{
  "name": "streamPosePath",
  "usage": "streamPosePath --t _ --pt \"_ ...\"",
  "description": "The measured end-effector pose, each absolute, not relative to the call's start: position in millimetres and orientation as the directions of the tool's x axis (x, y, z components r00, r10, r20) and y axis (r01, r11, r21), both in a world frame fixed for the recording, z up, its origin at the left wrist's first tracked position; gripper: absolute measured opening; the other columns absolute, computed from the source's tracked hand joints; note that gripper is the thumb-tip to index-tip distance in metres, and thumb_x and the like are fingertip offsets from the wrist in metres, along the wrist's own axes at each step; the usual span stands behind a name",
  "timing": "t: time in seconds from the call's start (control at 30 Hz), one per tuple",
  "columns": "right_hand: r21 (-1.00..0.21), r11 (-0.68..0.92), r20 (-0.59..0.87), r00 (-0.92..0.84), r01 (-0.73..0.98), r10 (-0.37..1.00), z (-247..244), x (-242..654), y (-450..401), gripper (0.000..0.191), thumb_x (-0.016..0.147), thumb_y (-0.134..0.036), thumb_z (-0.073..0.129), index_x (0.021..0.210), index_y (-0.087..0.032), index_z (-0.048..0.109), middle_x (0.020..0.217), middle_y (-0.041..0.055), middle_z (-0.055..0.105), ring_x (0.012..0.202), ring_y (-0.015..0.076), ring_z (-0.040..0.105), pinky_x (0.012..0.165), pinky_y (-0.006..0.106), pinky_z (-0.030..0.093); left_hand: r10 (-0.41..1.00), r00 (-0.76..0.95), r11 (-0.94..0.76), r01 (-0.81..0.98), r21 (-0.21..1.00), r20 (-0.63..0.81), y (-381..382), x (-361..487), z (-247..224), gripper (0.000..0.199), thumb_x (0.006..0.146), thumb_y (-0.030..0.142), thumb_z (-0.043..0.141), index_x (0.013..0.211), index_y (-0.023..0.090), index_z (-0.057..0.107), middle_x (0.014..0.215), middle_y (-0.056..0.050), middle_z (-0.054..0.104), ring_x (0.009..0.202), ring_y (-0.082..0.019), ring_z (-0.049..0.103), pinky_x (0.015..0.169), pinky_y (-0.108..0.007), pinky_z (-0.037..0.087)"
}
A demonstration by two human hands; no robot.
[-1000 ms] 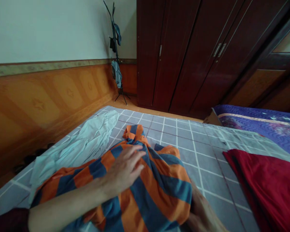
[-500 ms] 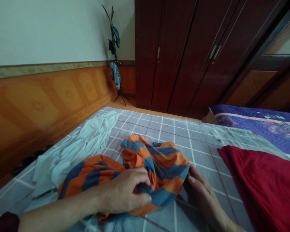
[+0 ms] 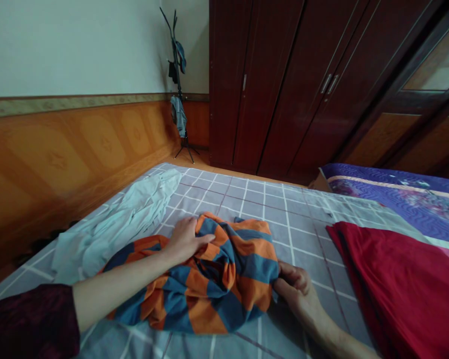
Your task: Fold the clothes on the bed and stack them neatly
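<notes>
Garment (image 3: 224,311), banded in orange and blue, lies bunched on the bed near its front, in the middle of the view. Cloth gathered into loose folds, with a twisted hollow at the centre; one part spreads leftward under the left forearm.

Left hand (image 3: 183,242): at the upper left of the bundle, on its far side. Thumb stretched across the stripes toward the right; the other fingers sit at the far fold, partly hidden by the cloth. Cannot tell whether they are closed on it or only resting. Dark maroon sleeve (image 3: 33,319) on this arm, ending below the elbow.

Right hand (image 3: 297,289): at the right edge of the same bundle. Thumb and forefinger pinch the border of the cloth; remaining fingers curled in toward the palm (forearm bare as far as it shows).

Surroundings: bed sheet (image 3: 258,194) grey with a white check and thinner dark lines. Pale, wrinkled cloth (image 3: 123,219) stretched along the left side of the bed, just beside the garment. Red cloth (image 3: 404,279) on the right, apart from the right hand. Beyond the bed, dark red wardrobe (image 3: 273,85), doors shut; coat stand (image 3: 179,89) in the corner, items hanging on it. Purple patterned bedding (image 3: 404,187) at far right.
</notes>
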State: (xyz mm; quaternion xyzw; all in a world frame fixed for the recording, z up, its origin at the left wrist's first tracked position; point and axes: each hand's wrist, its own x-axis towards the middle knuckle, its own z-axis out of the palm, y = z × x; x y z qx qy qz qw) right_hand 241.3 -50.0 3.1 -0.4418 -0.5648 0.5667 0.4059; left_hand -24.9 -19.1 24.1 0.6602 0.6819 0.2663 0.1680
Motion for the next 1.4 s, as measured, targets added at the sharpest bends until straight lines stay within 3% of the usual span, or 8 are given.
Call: streamPosePath --t 0.17,0.3,0.43,0.6,0.83,1.07,1.2,1.4 --pt "-0.999 -0.036 -0.03 -0.218 -0.024 0.975 3 240 -46 0.014 0.063 -0.024 0.063 0.075 -0.019 0.068 0.074 0.0036 0.068 0.073 0.0204 0.063 0.069 0.03 0.051 0.916 0.261 -0.401 0.655 0.64 0.306 -59 0 36 0.034 0.074 0.002 0.046 0.103 0.02 0.053 0.128 -0.007 0.053 0.12 -0.018 0.048 0.103 -0.032 0.038" --pt "-0.998 0.018 0.017 0.019 -0.058 1.0 0 243 -40 0.031 0.065 -0.025 0.065 0.096 -0.022 0.065 0.095 0.0054 0.069 0.081 0.0197 0.064 0.073 0.03 0.052 0.63 0.702 -0.761 0.474 0.444 0.331 -81 16 53 0.018 0.076 0.003 0.047 0.082 0.018 0.055 0.132 -0.004 0.054 0.112 -0.019 0.054 0.097 -0.033 0.04" --pt "-0.993 0.12 0.119 0.058 -0.009 0.991 -9 245 -39 0.058 0.066 -0.022 0.065 0.123 -0.025 0.053 0.128 0.009 0.055 0.095 0.0203 0.063 0.075 0.031 0.053 0.415 0.87 -0.897 0.341 0.283 0.267 -89 21 57 0.007 0.078 0.011 0.054 0.079 0.017 0.054 0.133 -0.003 0.054 0.098 -0.019 0.059 0.084 -0.034 0.045" --pt "-0.997 0.079 0.081 -0.094 -0.016 0.992 -13 247 -41 0.068 0.07 -0.02 0.057 0.135 -0.026 0.042 0.129 0.0083 0.055 0.089 0.0203 0.066 0.069 0.031 0.054 0.348 0.89 -0.904 0.234 0.358 0.295 -96 24 67 0.011 0.077 0.011 0.055 0.073 0.018 0.048 0.122 0.001 0.062 0.088 -0.014 0.062 0.077 -0.029 0.046" --pt "-0.991 -0.08 -0.059 -0.177 -0.11 0.982 -3 245 -42 0.081 0.07 -0.023 0.058 0.144 -0.022 0.027 0.106 0.0073 0.068 0.079 0.0206 0.067 0.064 0.031 0.053 0.601 0.7 -0.682 0.197 0.704 0.386 -103 21 109 0.019 0.068 0.003 0.037 0.075 0.02 0.04 0.097 -0.004 0.068 0.09 -0.015 0.065 0.081 -0.027 0.048" --pt "-0.997 0.048 0.032 -0.261 0.056 0.965 -4 246 -41 0.069 0.072 -0.025 0.059 0.138 -0.023 0.04 0.113 0.0065 0.065 0.088 0.0212 0.064 0.078 0.037 0.051 0.73 0.613 -0.481 0.148 0.864 0.302 -114 18 136 0.014 0.075 0.01 0.036 0.066 0.019 0.041 0.075 0.0 0.064 0.069 -0.011 0.061 0.066 -0.022 0.046" --pt "-0.979 0.162 0.122 -0.28 0.124 0.952 0 246 -36 0.053 0.073 -0.022 0.054 0.125 -0.024 0.055 0.124 0.0053 0.06 0.105 0.0234 0.059 0.092 0.041 0.045 0.73 0.672 -0.464 0.349 0.814 0.128 -109 19 134 0.014 0.07 0.009 0.039 0.071 0.019 0.048 0.079 0.001 0.064 0.074 -0.013 0.06 0.073 -0.025 0.045" --pt "-0.73 0.483 0.346 -0.348 0.484 0.871 7 237 -16 0.055 0.073 -0.012 0.048 0.127 -0.021 0.054 0.138 0.0106 0.046 0.126 0.0276 0.042 0.101 0.049 0.036 0.827 0.552 -0.454 0.765 0.456 -0.102 -86 -13 103 0.048 0.071 0.011 0.043 0.116 0.021 0.052 0.115 -0.007 0.06 0.105 -0.021 0.057 0.091 -0.035 0.044"
